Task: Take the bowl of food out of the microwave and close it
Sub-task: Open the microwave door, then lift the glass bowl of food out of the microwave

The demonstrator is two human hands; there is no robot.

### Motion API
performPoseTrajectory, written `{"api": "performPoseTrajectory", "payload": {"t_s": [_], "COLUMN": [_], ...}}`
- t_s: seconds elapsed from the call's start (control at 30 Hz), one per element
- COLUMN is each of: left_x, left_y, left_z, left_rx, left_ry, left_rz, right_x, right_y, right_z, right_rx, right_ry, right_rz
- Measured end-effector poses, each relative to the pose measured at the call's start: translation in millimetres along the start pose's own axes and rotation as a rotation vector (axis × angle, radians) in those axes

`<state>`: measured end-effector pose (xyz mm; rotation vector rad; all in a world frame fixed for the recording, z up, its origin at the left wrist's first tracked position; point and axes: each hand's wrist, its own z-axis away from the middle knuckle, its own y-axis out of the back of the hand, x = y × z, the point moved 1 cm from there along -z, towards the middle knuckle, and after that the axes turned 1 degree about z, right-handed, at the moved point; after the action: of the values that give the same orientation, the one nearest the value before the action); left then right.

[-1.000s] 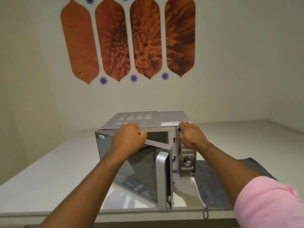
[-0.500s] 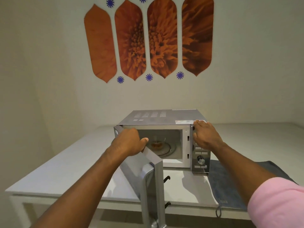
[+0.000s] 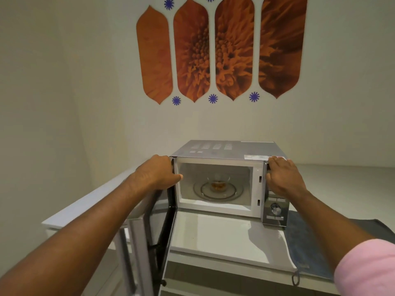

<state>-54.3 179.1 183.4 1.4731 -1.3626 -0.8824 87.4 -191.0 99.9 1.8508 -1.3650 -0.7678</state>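
A silver microwave (image 3: 224, 149) stands on a white table (image 3: 213, 236) against the wall. Its door (image 3: 149, 242) is swung wide open to the left, edge-on toward me. Inside, a small clear glass bowl (image 3: 218, 183) with brownish food sits in the middle of the glass turntable. My left hand (image 3: 157, 171) grips the top edge of the door near its hinge. My right hand (image 3: 282, 175) clasps the top right front corner of the microwave, above the control panel (image 3: 275, 208).
A grey-blue cloth mat (image 3: 305, 248) with a loop lies on the table right of the microwave. Orange flower panels (image 3: 222, 50) hang on the wall above. The table's front edge runs close below the open door.
The door has swung from nearly shut to fully open to the left, my left hand riding its top edge. The bowl inside has come into view. My right hand stayed on the microwave's corner.
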Motion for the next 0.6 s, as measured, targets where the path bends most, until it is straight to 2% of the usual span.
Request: {"api": "performPoseTrajectory", "payload": {"t_s": [0.3, 0.6], "left_x": [-15.3, -18.5], "left_y": [4.6, -9.4], "left_z": [13.1, 16.2], "left_rx": [-0.135, -0.083], "left_ry": [0.106, 0.202], "left_rz": [-0.128, -0.17], "right_x": [0.6, 1.1], "right_y": [-8.9, -16.4], "right_z": [4.0, 7.3], "right_rx": [0.042, 0.092], "right_ry": [0.013, 0.019], "right_rz": [0.03, 0.041]}}
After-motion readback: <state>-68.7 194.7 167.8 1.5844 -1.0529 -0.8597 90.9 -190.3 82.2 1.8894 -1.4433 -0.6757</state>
